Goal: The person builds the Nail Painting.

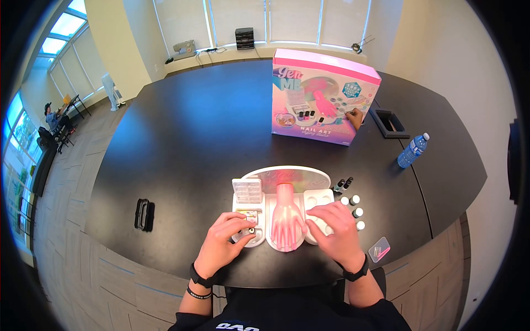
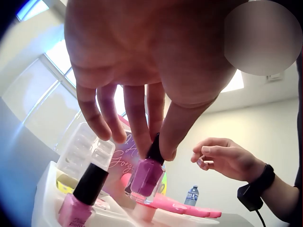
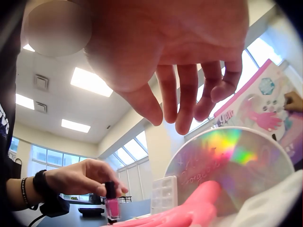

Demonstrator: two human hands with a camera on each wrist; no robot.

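Observation:
My left hand (image 1: 222,243) pinches a nail polish bottle (image 2: 147,177) by its black cap between thumb and finger. The bottle is purple-pink and hangs upright over the left part of a white nail art stand. Another pink nail polish bottle (image 2: 75,210) with a black cap sits in that left part. At the stand's middle lies a pink plastic hand (image 1: 286,218), fingers toward me, before a shiny curved mirror (image 3: 189,163). My right hand (image 1: 338,234) hovers over the right tray (image 1: 319,199) with fingers loosely bent and nothing in them.
Several small bottles (image 1: 358,212) stand right of the stand, near a clear case (image 1: 379,249) with a pink item. Behind are a large pink box (image 1: 326,99) and a water bottle (image 1: 413,150). A black object (image 1: 144,215) lies at left.

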